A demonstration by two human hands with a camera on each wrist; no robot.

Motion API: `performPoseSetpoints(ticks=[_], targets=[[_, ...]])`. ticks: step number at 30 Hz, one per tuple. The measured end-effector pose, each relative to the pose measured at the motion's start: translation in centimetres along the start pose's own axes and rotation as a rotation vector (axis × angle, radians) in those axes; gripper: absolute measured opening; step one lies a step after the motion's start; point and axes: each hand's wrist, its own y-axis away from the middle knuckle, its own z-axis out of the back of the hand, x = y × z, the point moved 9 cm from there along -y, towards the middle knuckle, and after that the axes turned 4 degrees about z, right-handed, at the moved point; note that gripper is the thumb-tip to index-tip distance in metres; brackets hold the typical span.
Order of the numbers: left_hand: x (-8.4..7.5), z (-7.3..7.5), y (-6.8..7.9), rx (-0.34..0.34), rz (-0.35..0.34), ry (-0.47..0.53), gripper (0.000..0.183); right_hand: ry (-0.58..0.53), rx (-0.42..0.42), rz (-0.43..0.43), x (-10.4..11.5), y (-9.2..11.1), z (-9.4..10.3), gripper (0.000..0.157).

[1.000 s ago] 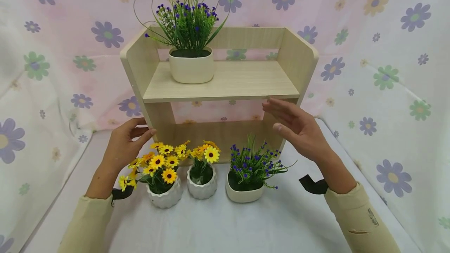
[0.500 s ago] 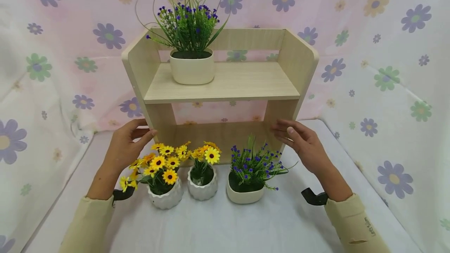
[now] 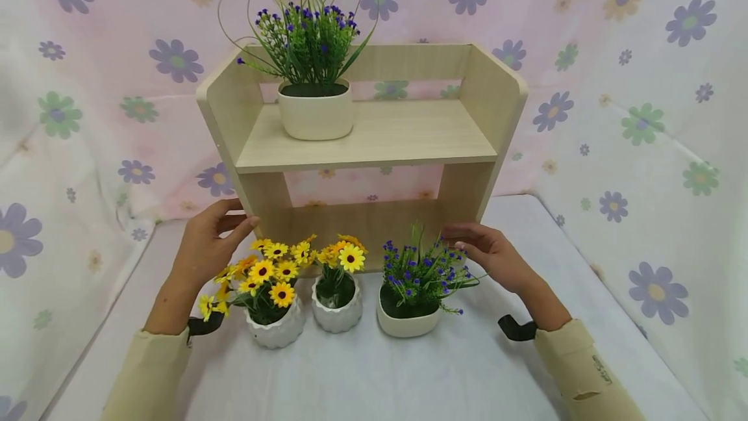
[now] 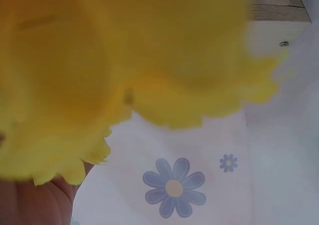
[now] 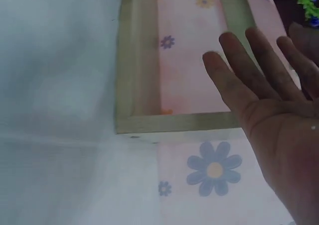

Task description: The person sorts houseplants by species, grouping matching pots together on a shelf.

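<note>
A pale wooden two-tier shelf (image 3: pixel 409 138) stands on the white cloth. My left hand (image 3: pixel 204 245) touches its left side panel, thumb by the front edge; some fingertips are hidden behind the panel. My right hand (image 3: pixel 497 255) is near the shelf's lower right side, just behind a purple-flowered plant in a cream pot (image 3: pixel 406 327). Its fingers look straight and spread in the right wrist view, holding nothing. Nearest the left hand is a yellow-flowered plant in a white pot (image 3: pixel 274 333). Blurred yellow petals (image 4: pixel 174 46) cover most of the left wrist view.
On the upper tier, left of centre, sits another purple-flowered plant in a cream pot (image 3: pixel 315 115). A smaller yellow-flowered plant in a white pot (image 3: pixel 337 314) stands between the two front plants. Flower-printed cloth (image 3: pixel 608 148) hangs behind and at both sides.
The right hand has come down from near the upper board's right front edge to beside the lower tier, close to the front purple plant. The left hand has stayed at the shelf's side.
</note>
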Motion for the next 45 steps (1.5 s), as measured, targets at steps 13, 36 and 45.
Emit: performPoseSetpoints(ticks=[13, 36, 45], targets=[[-0.3, -0.1, -0.1, -0.007, -0.014, 0.01, 0.045, 0.315, 0.368, -0.198, -2.9, 2.0, -4.0, 0.065], [-0.3, -0.1, -0.1, 0.0, -0.01, 0.006, 0.045, 0.479, 0.378, -0.19, -3.1, 2.2, -8.7, 0.101], [-0.1, -0.1, 0.0, 0.009, 0.004, 0.001, 0.046, 0.329, 0.267, -0.16, -2.9, 1.6, -8.4, 0.117]])
